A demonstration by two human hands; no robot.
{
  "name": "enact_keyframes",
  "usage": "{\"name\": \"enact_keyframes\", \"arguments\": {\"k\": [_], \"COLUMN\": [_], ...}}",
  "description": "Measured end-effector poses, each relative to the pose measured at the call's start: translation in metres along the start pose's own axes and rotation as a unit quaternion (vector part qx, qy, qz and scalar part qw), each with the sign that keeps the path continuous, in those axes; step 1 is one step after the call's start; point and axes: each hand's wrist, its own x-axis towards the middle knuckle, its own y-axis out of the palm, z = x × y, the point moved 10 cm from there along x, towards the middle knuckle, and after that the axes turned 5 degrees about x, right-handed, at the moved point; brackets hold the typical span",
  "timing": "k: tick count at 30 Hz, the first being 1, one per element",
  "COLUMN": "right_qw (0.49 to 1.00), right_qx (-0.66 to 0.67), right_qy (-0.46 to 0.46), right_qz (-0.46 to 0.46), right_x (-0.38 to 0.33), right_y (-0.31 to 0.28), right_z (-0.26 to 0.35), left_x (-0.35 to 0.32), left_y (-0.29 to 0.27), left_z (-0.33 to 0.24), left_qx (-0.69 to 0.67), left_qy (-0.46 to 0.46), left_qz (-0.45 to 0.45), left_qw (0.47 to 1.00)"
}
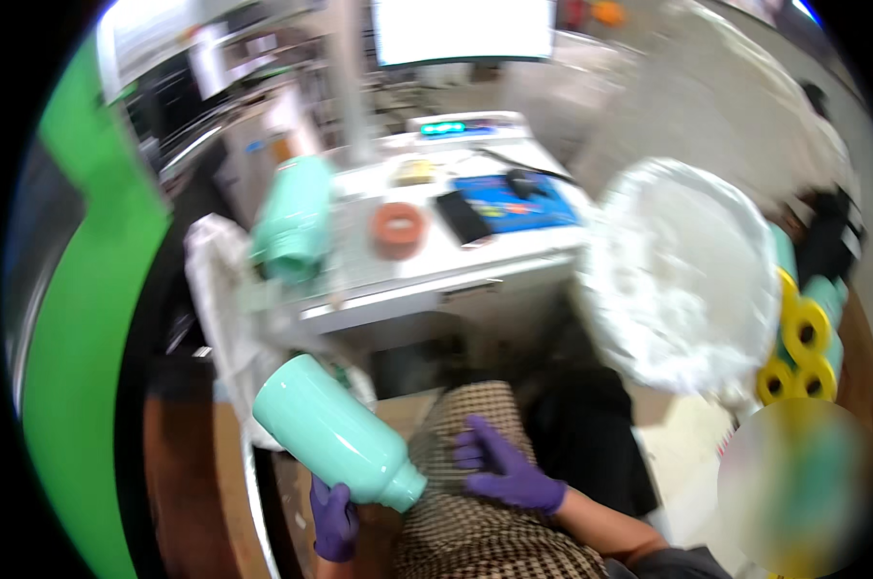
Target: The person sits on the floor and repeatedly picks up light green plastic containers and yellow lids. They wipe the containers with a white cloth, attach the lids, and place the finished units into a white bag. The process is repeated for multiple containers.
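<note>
A glossy mint-green bottle (335, 434) with a narrow neck lies tilted above my lap, its neck pointing down and to the right. My left hand (334, 521), in a purple glove, grips it from below near the shoulder; most of those fingers are hidden behind it. To the right of the neck, my right hand (506, 473), also gloved in purple, is apart from the bottle, with its fingers loosely bent, thumb separate and nothing in it. Beneath both hands is a brown checked cloth (485, 531) over my lap.
Ahead stands a white table (359, 275) with another mint-green bottle (295, 217), an orange tape roll (399, 230), a black phone (463, 218) and a blue packet (543, 214). At right is a white-lined bin (605, 318); beyond it are yellow rings (805, 328).
</note>
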Motion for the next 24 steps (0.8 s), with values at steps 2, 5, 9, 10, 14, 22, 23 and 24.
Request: {"name": "enact_keyframes", "arguments": {"k": [2, 5, 9, 10, 14, 22, 23, 24], "right_qw": [0.998, 0.960, 0.964, 0.941, 0.760, 0.447, 0.470, 0.504], "right_qx": [0.026, -0.220, -0.133, -0.167, -0.343, -0.692, -0.698, -0.666], "right_qy": [-0.052, -0.145, -0.116, -0.123, -0.168, -0.053, 0.062, 0.045], "right_qz": [0.012, -0.096, -0.199, -0.269, -0.526, -0.565, -0.536, -0.549], "right_x": [-0.018, -0.068, -0.151, -0.175, -0.267, -0.286, -0.286, -0.294], "right_y": [0.009, -0.025, -0.076, -0.097, -0.183, -0.395, -0.426, -0.438], "right_z": [0.010, 0.041, 0.068, 0.076, 0.124, 0.152, 0.132, 0.127], "left_x": [0.011, 0.019, 0.004, -0.002, -0.027, -0.037, -0.038, -0.040], "left_y": [0.068, 0.135, 0.188, 0.198, 0.227, 0.286, 0.296, 0.298], "left_z": [-0.022, -0.056, -0.081, -0.075, -0.076, -0.092, -0.098, -0.099], "left_qx": [-0.195, -0.052, -0.018, -0.021, 0.021, 0.116, 0.125, 0.154], "left_qy": [-0.081, -0.079, -0.046, -0.119, -0.137, -0.017, 0.023, 0.019], "left_qz": [0.056, 0.129, 0.270, 0.305, 0.346, 0.326, 0.338, 0.329], "left_qw": [0.976, 0.987, 0.962, 0.945, 0.928, 0.938, 0.932, 0.931]}}
